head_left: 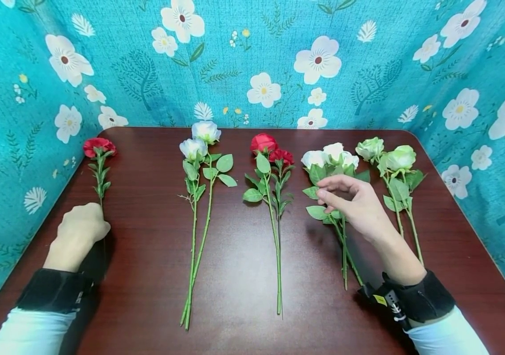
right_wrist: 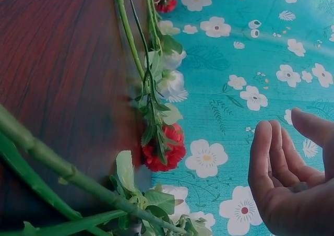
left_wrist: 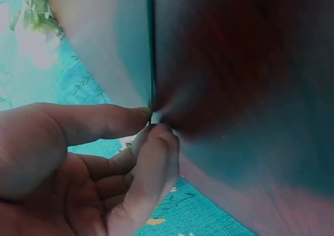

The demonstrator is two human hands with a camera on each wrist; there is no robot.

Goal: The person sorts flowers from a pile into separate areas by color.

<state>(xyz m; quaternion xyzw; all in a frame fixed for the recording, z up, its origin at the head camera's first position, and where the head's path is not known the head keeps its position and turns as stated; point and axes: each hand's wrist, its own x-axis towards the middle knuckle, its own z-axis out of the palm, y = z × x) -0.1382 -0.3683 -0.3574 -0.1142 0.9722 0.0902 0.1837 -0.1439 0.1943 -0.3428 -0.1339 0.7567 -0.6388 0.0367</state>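
My left hand [head_left: 84, 225] lies curled at the table's left side. Thumb and forefinger pinch the lower end of a single red flower's stem [left_wrist: 152, 69]; its bloom [head_left: 98, 146] points to the far edge. My right hand [head_left: 346, 196] hovers with relaxed fingers just over the leaves of a bunch of white roses [head_left: 330, 157], holding nothing. In the right wrist view that hand [right_wrist: 292, 168] is open, with the bunch's green stems [right_wrist: 52, 169] below it.
On the dark wooden table [head_left: 234, 246] lie a pair of white roses [head_left: 199, 140], a pair of red flowers [head_left: 270, 148] and pale green roses [head_left: 390, 157], stems toward me. Teal floral cloth [head_left: 252, 64] walls the back and both sides.
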